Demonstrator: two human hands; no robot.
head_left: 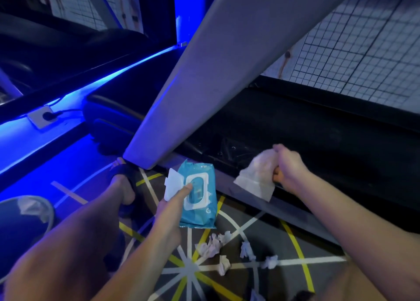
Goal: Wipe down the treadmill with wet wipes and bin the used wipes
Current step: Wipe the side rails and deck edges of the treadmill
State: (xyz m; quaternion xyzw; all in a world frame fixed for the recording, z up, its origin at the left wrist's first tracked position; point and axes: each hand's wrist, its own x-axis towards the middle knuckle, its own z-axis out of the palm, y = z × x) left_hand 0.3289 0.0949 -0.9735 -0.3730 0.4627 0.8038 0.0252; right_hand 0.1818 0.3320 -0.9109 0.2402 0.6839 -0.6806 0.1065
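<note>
The right hand (289, 167) is clutching a white wipe (256, 178) near the treadmill (295, 128). The left hand (169, 212) is gripping the blue wipes pack (200, 209).

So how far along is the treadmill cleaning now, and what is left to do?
Done: some wiping, judging by the crumpled used wipes lying on the floor. In hand: the right hand grips a white wipe beside the treadmill deck, and the left hand holds the open wipe pack. Left: the wipes on the floor are not yet in the bin.
</note>
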